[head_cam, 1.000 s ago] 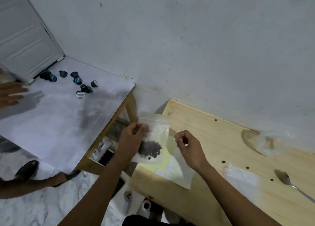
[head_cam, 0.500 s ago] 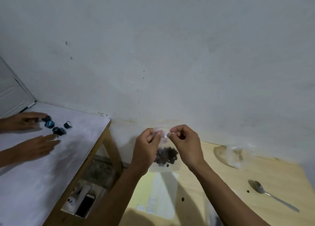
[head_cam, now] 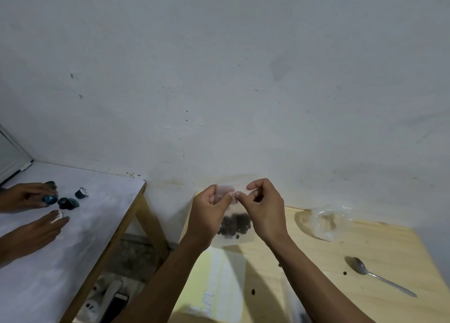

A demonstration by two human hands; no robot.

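Observation:
A small clear plastic bag (head_cam: 233,239) with dark round beads or beans at its bottom hangs upright in front of me, above the wooden table (head_cam: 328,257). My left hand (head_cam: 209,210) pinches the bag's top edge at the left. My right hand (head_cam: 263,208) pinches the same top edge at the right, fingers curled. The two hands nearly touch at the bag's mouth.
A metal spoon (head_cam: 379,276) and a crumpled clear bag (head_cam: 328,222) lie on the wooden table, with a pale yellow sheet (head_cam: 214,281) and stray beads. At the left, another person's hands (head_cam: 31,213) handle dark blue capsules (head_cam: 68,202) on a white table (head_cam: 80,237).
My view has tilted up toward the wall. Both hands lifted the bag and came together at its top edge. The other person's hands moved in among the capsules.

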